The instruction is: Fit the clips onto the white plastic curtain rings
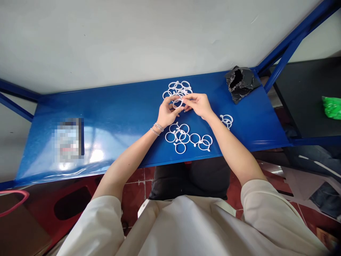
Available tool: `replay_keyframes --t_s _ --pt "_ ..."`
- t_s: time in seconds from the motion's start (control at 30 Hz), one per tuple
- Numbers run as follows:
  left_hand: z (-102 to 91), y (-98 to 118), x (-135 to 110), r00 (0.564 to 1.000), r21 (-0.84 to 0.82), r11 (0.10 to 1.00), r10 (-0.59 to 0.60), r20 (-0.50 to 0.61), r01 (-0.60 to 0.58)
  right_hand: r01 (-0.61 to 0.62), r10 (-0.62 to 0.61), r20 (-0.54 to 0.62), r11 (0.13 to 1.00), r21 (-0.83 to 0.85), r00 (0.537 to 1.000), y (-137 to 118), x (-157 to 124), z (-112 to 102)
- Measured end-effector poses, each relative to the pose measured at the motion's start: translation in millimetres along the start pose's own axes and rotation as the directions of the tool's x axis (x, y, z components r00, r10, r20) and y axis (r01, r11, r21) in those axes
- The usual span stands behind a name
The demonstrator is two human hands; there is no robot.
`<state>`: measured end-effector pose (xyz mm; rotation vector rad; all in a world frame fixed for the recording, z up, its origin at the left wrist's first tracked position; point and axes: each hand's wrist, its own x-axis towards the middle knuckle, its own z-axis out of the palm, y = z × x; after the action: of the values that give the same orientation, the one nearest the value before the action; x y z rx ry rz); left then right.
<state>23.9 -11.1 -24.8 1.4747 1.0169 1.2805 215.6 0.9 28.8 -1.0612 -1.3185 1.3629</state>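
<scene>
My left hand [167,112] and my right hand [197,105] meet in the middle of a blue metal shelf [128,106]. Between their fingertips they pinch a white plastic ring [177,104] with a small tab. Directly behind the hands lies a tangled cluster of similar rings [185,84], touching the fingers. A looser group of rings [180,148] lies just below my left wrist and in front of the hands. A small stack of rings [226,121] sits beside my right forearm.
A crumpled black plastic bag [241,83] lies at the shelf's back right. A pixelated flat rectangular object [69,139] rests on the left. A white wall rises behind. Blue frame bars and a dark shelf [301,96] holding a green item [331,107] are at right.
</scene>
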Motion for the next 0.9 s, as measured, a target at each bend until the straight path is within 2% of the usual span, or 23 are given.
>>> replay_keyframes --t_s 0.47,0.73,0.9 --pt "-1.4 16.0 2.2 0.998 -0.044 0.997 -0.057 0.025 0.058 0.147 -0.157 -0.055 0.976 -0.16 0.986 3.0 0.4 4.1" --pt "-3.2 14.2 2.0 0.998 -0.044 0.998 -0.044 0.045 0.046 0.088 -0.089 -0.01 0.995 -0.04 0.996 -0.9 -0.1 -1.6" --pt "-1.5 15.9 2.7 0.997 -0.07 0.995 -0.071 0.024 0.073 -0.015 0.016 -0.029 0.999 0.035 0.999 -3.3 -0.2 -0.5"
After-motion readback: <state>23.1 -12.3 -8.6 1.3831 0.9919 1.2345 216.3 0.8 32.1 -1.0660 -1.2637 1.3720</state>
